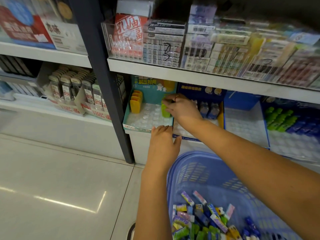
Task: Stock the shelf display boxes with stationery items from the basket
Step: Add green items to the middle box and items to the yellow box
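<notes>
Now: my right hand [181, 108] is inside the teal display box [128, 118], fingers curled and pinching a green piece [165, 112] near its top. The piece stands upright against the box's right wall.

Left hand [162, 142]: flat, fingers straight and together, thumb spread. It rests on the box's front lip, steadying it.

Handling (judged): small moulded plastic, light, stiff, smooth-skinned, so likely to slip under a loose grip. Take it by the two broad sides, high up. Seat the base in a pocket of the clear tray [147, 118]. That tray looks thin and would dent if pressed.

Counts:
- Green pieces under my hand: one sure, maybe a second; hidden.
- Yellow pieces [136, 103], back left of the same box: three or four, overlapping.
- Bottle-like items [209, 109] in the dark blue box [194, 88] next door: two visible, more may sit behind my wrist.
- Display boxes on this shelf: four visible.

Blue basket [199, 163] below my arms: rim looks doubled, possibly two nested. The loose stock [204, 219] in it is a mixed heap, too many to count.
</notes>
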Demonstrator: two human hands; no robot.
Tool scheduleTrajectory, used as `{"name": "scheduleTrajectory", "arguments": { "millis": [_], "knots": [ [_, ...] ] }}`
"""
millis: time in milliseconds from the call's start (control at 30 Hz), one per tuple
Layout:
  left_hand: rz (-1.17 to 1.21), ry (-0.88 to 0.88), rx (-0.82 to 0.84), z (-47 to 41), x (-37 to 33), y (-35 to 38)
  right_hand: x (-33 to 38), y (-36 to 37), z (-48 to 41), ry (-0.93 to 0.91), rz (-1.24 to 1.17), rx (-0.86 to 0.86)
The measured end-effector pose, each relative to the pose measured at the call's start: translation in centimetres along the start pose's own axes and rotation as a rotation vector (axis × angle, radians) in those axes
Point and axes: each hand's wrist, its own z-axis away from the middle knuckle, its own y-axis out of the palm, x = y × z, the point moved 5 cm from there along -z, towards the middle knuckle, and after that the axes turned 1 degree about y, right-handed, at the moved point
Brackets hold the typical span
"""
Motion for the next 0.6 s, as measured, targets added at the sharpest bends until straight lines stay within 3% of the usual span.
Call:
{"name": "scheduleTrajectory", "arguments": {
  "millis": [133,233,333,400,433,533,600],
  "knots": [
    [0.038,-0.006,-0.017,0.2,-0.5,-0.6,0.9,-0.5,0.4,-0.091,0.237,-0.024],
    [0.141,0.007,-0.108,1.2,-1.6,-1.8,0.9,-1.7,3.3,-0.189,0.322,0.094],
    [0.252,0.025,-0.120,2.0,-2.6,-2.0,-1.9,-5.3,8.6,-0.155,0.263,-0.081],
    [0.254,0.023,0.008,2.2,-3.5,0.0,-5.7,-6.4,12.9,-0.072,0.176,-0.097],
    [0.208,0.019,0.109,2.3,-4.0,1.7,-8.1,-6.0,14.9,0.022,0.162,-0.009],
    [0.063,-0.026,0.517,4.3,-5.1,9.0,-15.6,-1.8,21.3,0.315,0.168,0.467],
    [-0.032,-0.009,0.790,7.0,-5.2,14.4,-19.4,1.4,25.1,0.415,0.166,0.670]
  ]
}}
